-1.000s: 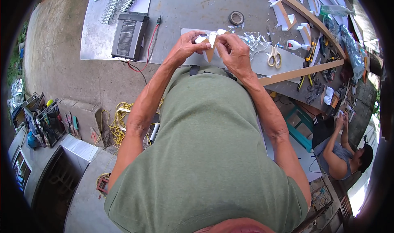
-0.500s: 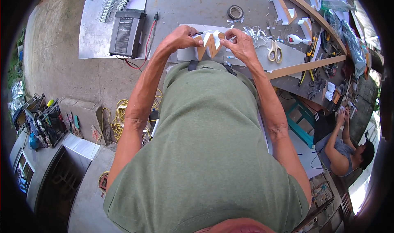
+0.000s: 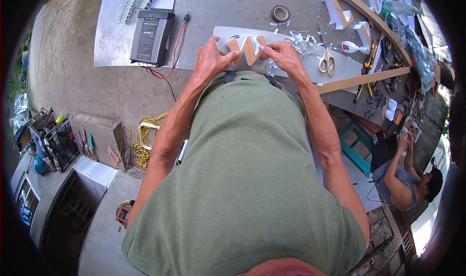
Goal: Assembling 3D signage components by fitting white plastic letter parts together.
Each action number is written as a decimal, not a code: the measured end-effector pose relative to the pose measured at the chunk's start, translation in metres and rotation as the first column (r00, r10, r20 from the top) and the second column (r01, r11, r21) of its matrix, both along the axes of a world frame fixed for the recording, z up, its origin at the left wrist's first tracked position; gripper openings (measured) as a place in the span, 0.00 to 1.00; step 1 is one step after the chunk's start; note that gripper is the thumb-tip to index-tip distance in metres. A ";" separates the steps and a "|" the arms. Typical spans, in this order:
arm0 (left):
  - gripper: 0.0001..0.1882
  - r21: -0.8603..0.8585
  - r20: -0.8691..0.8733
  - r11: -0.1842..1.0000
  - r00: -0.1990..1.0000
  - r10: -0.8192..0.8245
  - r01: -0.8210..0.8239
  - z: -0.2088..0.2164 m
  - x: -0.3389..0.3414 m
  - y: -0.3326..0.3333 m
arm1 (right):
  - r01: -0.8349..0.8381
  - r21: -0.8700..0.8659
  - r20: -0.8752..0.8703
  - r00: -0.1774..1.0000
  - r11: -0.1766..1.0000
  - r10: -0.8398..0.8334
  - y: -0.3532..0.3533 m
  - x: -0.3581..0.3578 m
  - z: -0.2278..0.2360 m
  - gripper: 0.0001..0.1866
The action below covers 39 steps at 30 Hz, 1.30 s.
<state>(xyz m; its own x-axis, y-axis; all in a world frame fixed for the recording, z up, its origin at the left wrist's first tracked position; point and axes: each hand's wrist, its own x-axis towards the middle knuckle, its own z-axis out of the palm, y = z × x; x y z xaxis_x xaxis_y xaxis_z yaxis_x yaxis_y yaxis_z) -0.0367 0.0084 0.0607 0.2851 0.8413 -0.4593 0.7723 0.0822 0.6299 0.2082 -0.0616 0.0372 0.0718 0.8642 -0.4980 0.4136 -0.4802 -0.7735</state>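
A zigzag, letter-shaped piece (image 3: 249, 50) with brown sides and white faces stands at the near edge of the table, over a pale sheet (image 3: 224, 31). My left hand (image 3: 212, 60) is at its left end, the thumb pressed against the brown side; part of the fingers is hidden. On the other end, my right hand (image 3: 284, 57) pinches the piece between thumb and fingertips. Just right of that hand lie a tangle of white wires with small modules (image 3: 302, 42) and a pair of cream-handled scissors (image 3: 326, 62).
A grey box-shaped battery (image 3: 151, 37) with red and black leads stands at left. A roll of tape (image 3: 280, 14), a white glue bottle (image 3: 353, 47), pliers (image 3: 371, 57) and a long brown strip (image 3: 364, 79) lie rightward. Another person (image 3: 405, 179) sits at far right.
The zigzag piece has turned slightly, showing more of its brown sides. My left hand has shifted a little left and down, with its fingers pointing farther up. My right hand stays nearly in place.
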 end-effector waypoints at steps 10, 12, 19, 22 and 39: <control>0.44 -0.147 0.152 0.988 0.986 0.070 -0.048 -0.013 0.002 -0.009 | 0.189 -0.286 -0.241 0.935 0.940 -0.261 -0.012 -0.028 0.013 0.28; 0.41 -0.143 0.096 0.988 0.993 0.068 -0.054 -0.011 0.005 -0.007 | 0.210 -0.300 -0.262 0.920 0.930 -0.292 -0.015 -0.029 0.007 0.28; 0.36 -0.038 -0.092 0.992 0.988 -0.125 0.122 -0.007 0.012 -0.002 | 0.264 -0.170 -0.235 0.925 0.949 -0.299 -0.017 -0.031 -0.001 0.25; 0.36 -0.071 0.035 0.997 0.999 -0.016 0.019 -0.006 0.010 -0.005 | 0.280 -0.026 -0.135 0.950 0.960 -0.281 -0.017 -0.028 -0.003 0.24; 0.39 -0.262 0.118 0.964 0.990 0.073 -0.040 -0.006 0.002 0.017 | 0.182 -0.157 -0.410 0.882 0.971 -0.231 0.048 -0.002 0.059 0.17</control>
<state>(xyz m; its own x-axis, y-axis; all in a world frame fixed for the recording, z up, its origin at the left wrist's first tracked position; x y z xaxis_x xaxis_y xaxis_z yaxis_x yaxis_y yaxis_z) -0.0345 0.0254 0.0551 0.3101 0.7151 -0.6265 0.6776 0.2959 0.6732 0.2060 -0.0137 0.0966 0.0041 0.7906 -0.6123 -0.0584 -0.6110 -0.7894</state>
